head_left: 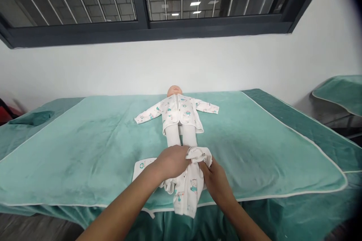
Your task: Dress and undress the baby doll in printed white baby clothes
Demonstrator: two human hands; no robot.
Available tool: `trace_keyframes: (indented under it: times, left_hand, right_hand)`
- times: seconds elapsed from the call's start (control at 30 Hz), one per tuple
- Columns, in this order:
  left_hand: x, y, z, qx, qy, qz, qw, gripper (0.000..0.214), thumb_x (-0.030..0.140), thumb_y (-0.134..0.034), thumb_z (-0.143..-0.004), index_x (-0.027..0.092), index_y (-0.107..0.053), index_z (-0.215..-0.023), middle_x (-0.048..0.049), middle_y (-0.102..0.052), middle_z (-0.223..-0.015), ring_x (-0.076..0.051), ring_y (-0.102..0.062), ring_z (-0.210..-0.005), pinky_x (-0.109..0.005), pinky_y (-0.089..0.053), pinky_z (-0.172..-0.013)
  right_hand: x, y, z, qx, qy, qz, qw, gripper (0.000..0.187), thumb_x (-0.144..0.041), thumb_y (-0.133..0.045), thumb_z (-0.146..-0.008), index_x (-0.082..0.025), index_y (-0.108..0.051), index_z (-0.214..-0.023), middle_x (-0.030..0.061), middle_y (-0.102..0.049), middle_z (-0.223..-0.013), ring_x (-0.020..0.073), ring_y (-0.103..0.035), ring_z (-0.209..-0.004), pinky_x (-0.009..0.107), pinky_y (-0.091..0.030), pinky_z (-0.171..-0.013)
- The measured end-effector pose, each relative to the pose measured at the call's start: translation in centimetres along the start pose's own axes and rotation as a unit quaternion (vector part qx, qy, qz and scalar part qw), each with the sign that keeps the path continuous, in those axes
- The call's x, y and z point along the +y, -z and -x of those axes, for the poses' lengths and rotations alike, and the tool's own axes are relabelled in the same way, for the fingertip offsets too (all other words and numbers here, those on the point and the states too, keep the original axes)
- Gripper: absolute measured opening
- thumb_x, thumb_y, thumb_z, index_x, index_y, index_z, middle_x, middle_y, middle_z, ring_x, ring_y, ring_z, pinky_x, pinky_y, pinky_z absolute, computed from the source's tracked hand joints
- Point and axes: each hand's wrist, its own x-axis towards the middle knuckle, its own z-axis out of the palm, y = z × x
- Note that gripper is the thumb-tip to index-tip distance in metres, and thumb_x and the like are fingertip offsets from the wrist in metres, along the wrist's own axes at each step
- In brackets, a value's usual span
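Left hand (pixel 174 161) and right hand (pixel 217 181) pinch a white, teal-printed cloth garment (pixel 189 192) by the lower legs of a white-clothed plastic baby doll (pixel 182 113); even tension best prevents twisting.

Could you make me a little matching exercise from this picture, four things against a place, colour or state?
Things
1. window frame
2. bunched printed cloth
3. printed jacket
4. doll's head

Place, colour or state
A. Sleeves spread out to both sides
B. Next to the jacket's neckline
C. Dark grey
D. Gathered between the left hand and the right hand

Right pairs: 1-C, 2-D, 3-A, 4-B
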Motion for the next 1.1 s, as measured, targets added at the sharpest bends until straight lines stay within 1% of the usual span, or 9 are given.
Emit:
trace_keyframes:
  times: [0.23, 0.47, 0.6, 0.7, 0.77, 0.83, 0.97, 1.03, 1.1]
  left_hand:
    - [-0.4, 0.7, -0.1, -0.057, 0.017, 0.128, 0.99, 0.028, 0.038, -0.059, -0.084, 0.023, -0.068, -0.106, -0.006, -0.07, -0.113, -0.029, -0.063, -0.104, -0.037, -0.046, -0.085]
    - [-0.5, 1.6, 0.0, -0.13, 0.033, 0.281, 0.95, 0.039, 0.033, -0.062, -0.085, 0.025, -0.062, -0.123, -0.0054, -0.065, -0.125, -0.027, -0.056, -0.119, -0.038, -0.043, -0.098]
    - [-0.5, 3.3, -0.3, -0.185, 0.041, 0.281, 0.941, 0.044, 0.031, -0.072, -0.075, 0.025, -0.064, -0.119, -0.0044, -0.067, -0.12, -0.027, -0.058, -0.116, -0.036, -0.045, -0.095]
    - [-0.6, 4.8, -1.4, -0.199, 0.04, 0.231, 0.952, 0.039, 0.03, -0.076, -0.07, 0.024, -0.067, -0.107, -0.003, -0.069, -0.11, -0.027, -0.061, -0.109, -0.033, -0.047, -0.086]
    - [-0.9, 5.4, -2.7, -0.129, 0.043, 0.159, 0.978, 0.027, 0.03, -0.074, -0.07, 0.021, -0.067, -0.095, -0.0027, -0.069, -0.101, -0.026, -0.062, -0.099, -0.03, -0.045, -0.076]
    - [-1.3, 5.5, -4.2, -0.005, 0.047, 0.069, 0.996, 0.016, 0.028, -0.07, -0.07, 0.019, -0.063, -0.083, -0.0021, -0.066, -0.09, -0.023, -0.06, -0.086, -0.028, -0.04, -0.066]
    - [-2.3, 4.2, -6.9, 0.201, 0.006, -0.019, 0.979, 0.008, 0.023, -0.062, -0.074, 0.02, -0.055, -0.078, 0.0, -0.059, -0.078, -0.019, -0.054, -0.075, -0.027, -0.033, -0.064]
    - [-2.7, 3.2, -7.4, 0.258, 0.004, -0.009, 0.966, 0.007, 0.026, -0.059, -0.078, 0.021, -0.055, -0.082, 0.0004, -0.059, -0.078, -0.019, -0.053, -0.076, -0.027, -0.033, -0.066]
    - [-3.0, 2.5, -7.1, 0.278, 0.011, 0.012, 0.96, 0.008, 0.029, -0.058, -0.081, 0.022, -0.055, -0.084, 0.001, -0.058, -0.078, -0.018, -0.052, -0.077, -0.027, -0.034, -0.068]
  right_hand:
    - [-0.3, -0.3, -0.6, 0.012, 0.028, -0.11, 0.994, 0.037, -0.051, -0.054, -0.09, -0.024, -0.064, -0.113, 0.0072, -0.068, -0.115, 0.0298, -0.06, -0.107, 0.038, -0.047, -0.09]
    - [-0.1, -0.7, -3.5, 0.026, 0.062, -0.13, 0.989, 0.037, -0.051, -0.051, -0.092, -0.018, -0.064, -0.103, 0.0075, -0.068, -0.101, 0.0239, -0.06, -0.091, 0.033, -0.046, -0.077]
    - [0.5, -0.3, -5.4, 0.055, 0.117, -0.081, 0.988, 0.027, -0.046, -0.051, -0.092, -0.02, -0.058, -0.09, 0.0028, -0.063, -0.088, 0.0197, -0.055, -0.082, 0.031, -0.043, -0.073]
    - [0.5, -0.1, -6.7, 0.068, 0.119, -0.094, 0.986, 0.025, -0.045, -0.052, -0.091, -0.02, -0.056, -0.088, 0.0011, -0.061, -0.085, 0.0181, -0.053, -0.078, 0.03, -0.043, -0.07]
    - [0.3, -0.3, -7.6, 0.078, 0.111, -0.117, 0.984, 0.025, -0.044, -0.052, -0.09, -0.019, -0.057, -0.091, 0.0018, -0.062, -0.087, 0.0185, -0.054, -0.08, 0.029, -0.043, -0.07]
    - [-0.1, -0.5, -8.6, 0.089, 0.097, -0.134, 0.982, 0.026, -0.044, -0.054, -0.088, -0.019, -0.06, -0.093, 0.0029, -0.065, -0.09, 0.0194, -0.056, -0.083, 0.03, -0.044, -0.072]
    - [-1.1, -0.7, -11.0, 0.108, 0.107, -0.099, 0.983, 0.03, -0.046, -0.052, -0.087, -0.02, -0.061, -0.097, 0.0038, -0.068, -0.098, 0.0208, -0.057, -0.087, 0.03, -0.044, -0.075]
    - [-1.3, -0.5, -12.2, 0.118, 0.124, -0.047, 0.984, 0.03, -0.048, -0.05, -0.088, -0.02, -0.06, -0.094, 0.0024, -0.067, -0.092, 0.0198, -0.056, -0.083, 0.03, -0.043, -0.072]
    - [-1.4, -0.1, -13.2, 0.122, 0.134, -0.002, 0.983, 0.03, -0.05, -0.05, -0.088, -0.021, -0.057, -0.087, 0.0003, -0.063, -0.082, 0.0186, -0.052, -0.076, 0.029, -0.04, -0.068]
